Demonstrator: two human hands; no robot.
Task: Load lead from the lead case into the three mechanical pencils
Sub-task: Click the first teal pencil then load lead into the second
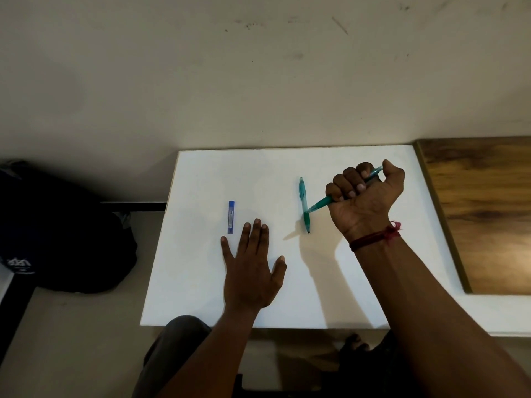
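Observation:
A slim blue lead case (231, 217) lies upright on the white table (201, 282), left of centre. My left hand (252, 271) rests flat on the table with fingers spread, its fingertips just right of and below the case, not touching it. One teal mechanical pencil (304, 202) lies on the table with its tip toward me. My right hand (365, 193) is raised in a fist, shut on another teal mechanical pencil (320, 204); its tip slants down-left across the lying pencil. I cannot make out a third pencil; the fist may hide more.
A wooden board (482, 214) adjoins the table on the right. A dark bag (66, 234) sits on the floor to the left. The wall runs along the table's far edge. My knees show under the near edge.

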